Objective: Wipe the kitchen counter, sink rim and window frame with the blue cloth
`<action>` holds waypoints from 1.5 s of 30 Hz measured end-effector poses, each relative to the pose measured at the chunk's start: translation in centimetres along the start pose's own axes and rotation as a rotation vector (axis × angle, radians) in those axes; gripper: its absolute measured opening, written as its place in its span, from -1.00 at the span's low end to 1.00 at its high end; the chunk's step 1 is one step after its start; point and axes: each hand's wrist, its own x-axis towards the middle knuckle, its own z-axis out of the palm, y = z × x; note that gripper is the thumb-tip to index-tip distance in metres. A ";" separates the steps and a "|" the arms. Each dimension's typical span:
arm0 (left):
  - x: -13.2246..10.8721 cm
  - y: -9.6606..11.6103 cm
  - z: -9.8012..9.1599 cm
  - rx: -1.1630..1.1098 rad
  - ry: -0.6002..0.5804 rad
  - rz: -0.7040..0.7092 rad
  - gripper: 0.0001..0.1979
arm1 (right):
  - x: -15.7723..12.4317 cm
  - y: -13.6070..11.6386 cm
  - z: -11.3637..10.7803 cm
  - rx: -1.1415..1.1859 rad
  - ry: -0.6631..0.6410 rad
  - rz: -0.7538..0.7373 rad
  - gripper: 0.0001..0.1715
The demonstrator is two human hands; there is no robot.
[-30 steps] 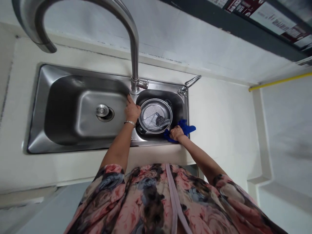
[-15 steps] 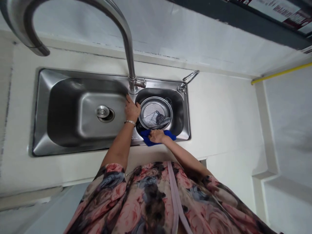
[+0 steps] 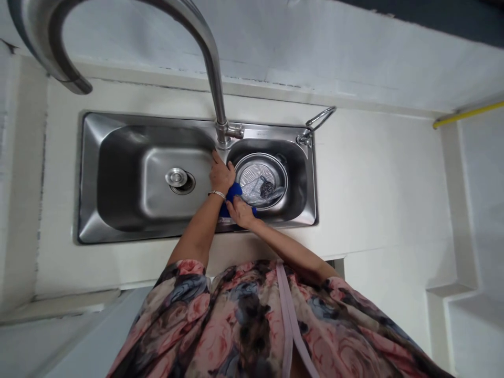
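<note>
- blue cloth (image 3: 235,193) is what we're looking at first, bunched up around the front left corner of the smaller bowl, a bit below the middle of the frame
- right hand (image 3: 240,212) is closed over that cloth, fingers curled down into it, so we'd call that a proper grip
- left hand (image 3: 219,176) looks open, with its fingers stretched out toward the top of the divider between the bowls and its heel just beside the cloth. we can't tell if it's pressing down or only resting there
- thin metal bracelet (image 3: 216,194) sits on the left wrist
- stainless double sink (image 3: 88,178) fills the center left of the frame, big bowl on the left, small one on the right
- round steel strainer basket (image 3: 260,167) sits in the small bowl, with crumpled clear plastic (image 3: 252,191) and a dark scourer (image 3: 267,189) inside it
- drain fitting (image 3: 177,178) is in the floor of the big bowl
- gooseneck faucet (image 3: 210,47) rises from behind the divider and arcs to the upper left of the frame
- small metal tap lever (image 3: 318,119) is at the back right corner of the sink
- floral dress (image 3: 236,325) and a pale pink apron strap (image 3: 285,310) fill the bottom of the frame
- yellow pipe (image 3: 468,113) runs along the wall at the upper right
</note>
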 end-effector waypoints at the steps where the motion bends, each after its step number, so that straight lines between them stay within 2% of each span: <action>1: 0.0 0.0 0.0 -0.003 -0.003 -0.002 -0.24 | -0.7 -0.3 0.3 -0.021 0.016 -0.009 -0.48; 4: 0.1 0.0 0.0 -0.006 0.001 -0.018 -0.22 | -2.8 -0.3 0.9 -0.136 0.039 -0.066 -0.52; 8: -0.2 0.4 -0.4 -0.008 0.019 -0.014 -0.26 | -5.2 1.6 0.1 -0.220 -0.027 -0.169 -0.56; 12: -0.3 0.6 -0.7 -0.007 0.019 -0.024 -0.26 | -7.3 4.9 -1.7 -0.270 -0.064 -0.202 -0.58; 17: -0.1 0.3 -0.3 -0.030 0.053 -0.006 -0.26 | -10.5 10.9 -4.3 -0.340 -0.024 -0.079 -0.53; 20: 0.0 0.1 -0.2 -0.044 0.048 0.001 -0.26 | -13.3 15.2 -5.4 -0.396 0.061 -0.018 -0.52; 23: 0.0 0.2 -0.3 -0.037 0.035 -0.009 -0.24 | -16.9 19.3 -5.6 -0.435 0.230 -0.049 -0.46; 26: 0.0 0.2 -0.4 -0.020 0.038 -0.015 -0.24 | -21.0 22.9 -4.6 -0.450 0.375 -0.079 -0.43; 29: 0.0 0.2 -0.2 -0.013 0.046 -0.008 -0.24 | -24.2 25.8 -3.1 -0.460 0.480 0.001 -0.40; 31: 0.1 0.1 0.0 -0.011 0.061 0.004 -0.24 | -25.2 27.2 -2.0 -0.457 0.571 0.068 -0.32; 34: 0.3 -0.1 0.4 -0.007 0.080 0.006 -0.24 | -24.2 28.3 -1.1 -0.419 0.725 0.101 -0.20; 37: 0.4 -0.2 0.6 -0.003 0.084 -0.008 -0.24 | -21.2 28.6 -1.9 -0.361 0.791 0.092 -0.17; 40: 0.4 -0.2 0.7 -0.012 0.096 0.005 -0.24 | -17.6 28.7 -4.3 -0.333 0.763 0.109 -0.17; 45: 0.2 -0.2 0.5 -0.006 0.091 -0.002 -0.24 | -12.0 29.2 -9.8 -0.347 0.706 0.149 -0.17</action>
